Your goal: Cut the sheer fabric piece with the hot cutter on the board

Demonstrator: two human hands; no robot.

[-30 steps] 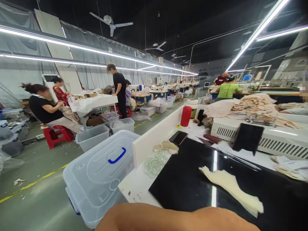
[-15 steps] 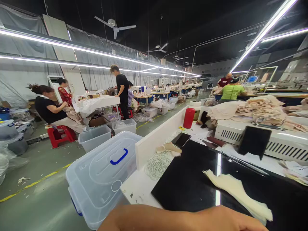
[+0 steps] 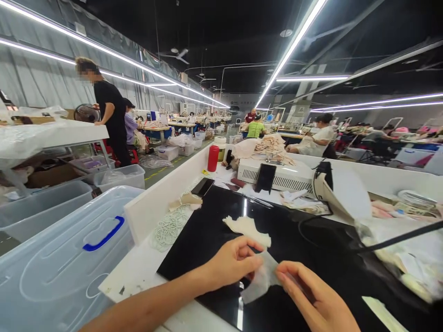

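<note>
Between my two hands hangs a thin, whitish, see-through piece of fabric (image 3: 260, 280), held a little above the glossy black work surface (image 3: 207, 249). My left hand (image 3: 235, 262) pinches its upper left edge between thumb and fingers. At its right edge my right hand (image 3: 313, 293) grips it with thumb and fingertips. Just beyond my left hand a cream fabric piece (image 3: 248, 227) lies flat on the black surface. A pale strip (image 3: 386, 313) lies to the right of my right hand, near the lower edge of the view.
Left of the black surface lie a coil of pale cord (image 3: 169, 229) and a phone (image 3: 202, 186). A red bottle (image 3: 213, 158) stands behind them. A white machine (image 3: 287, 177) piled with fabric is at the back. A lidded plastic bin (image 3: 69, 263) stands left. Several people work further off.
The view has swung right and down. Both my hands now show over the black surface with the thin fabric between them; before, only one forearm and part of a hand showed.
</note>
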